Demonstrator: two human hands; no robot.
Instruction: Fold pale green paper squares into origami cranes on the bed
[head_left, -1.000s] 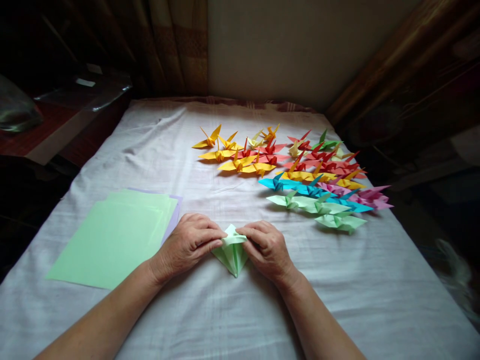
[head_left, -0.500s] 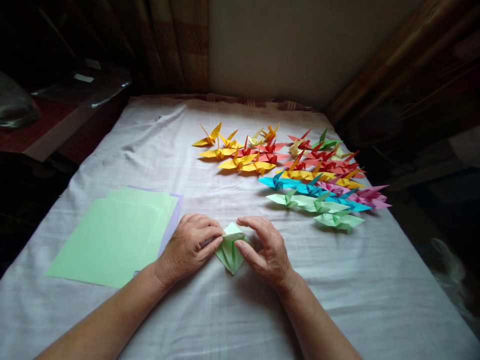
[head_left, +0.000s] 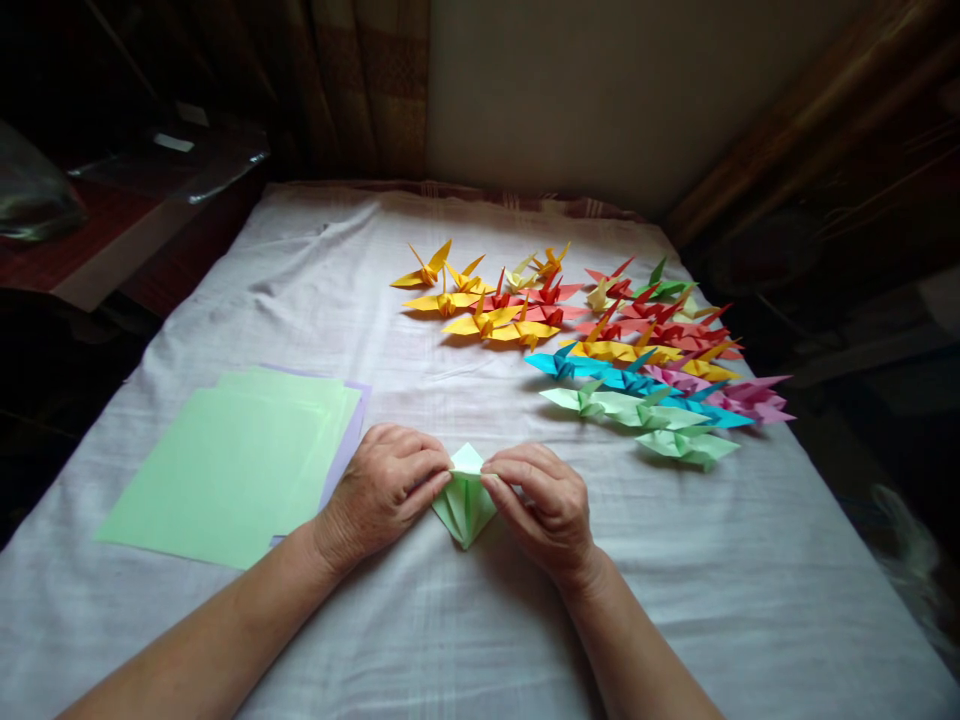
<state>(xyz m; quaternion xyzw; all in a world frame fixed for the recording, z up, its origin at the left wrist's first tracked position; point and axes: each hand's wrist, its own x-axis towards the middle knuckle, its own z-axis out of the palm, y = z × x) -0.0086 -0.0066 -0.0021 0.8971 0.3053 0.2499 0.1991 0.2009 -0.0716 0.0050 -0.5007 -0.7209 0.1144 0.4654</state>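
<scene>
A small diamond of folded light green origami paper [head_left: 466, 510] lies on the cloth in front of me, one point toward me. My left hand [head_left: 390, 480] pinches its left side between thumb and fingers. At the right side, my right hand [head_left: 541, 502] is closed the same way, thumb and fingertips on the paper's upper right edge. Between the two hands a crease runs across the upper part, and a paler tip shows above it. The fingertips cover both side corners.
Left of my hands lies a stack of light green paper sheets [head_left: 217, 470] with a purple sheet [head_left: 349, 450] beneath. Several rows of paper cranes [head_left: 600, 405] in yellow, red, blue, pink and green stand at the right and back of the cloth-covered table [head_left: 420, 640].
My right hand has closed from a spread pose onto the paper's right edge. The raised flap now lies flatter across the top. My left hand keeps its pinch.
</scene>
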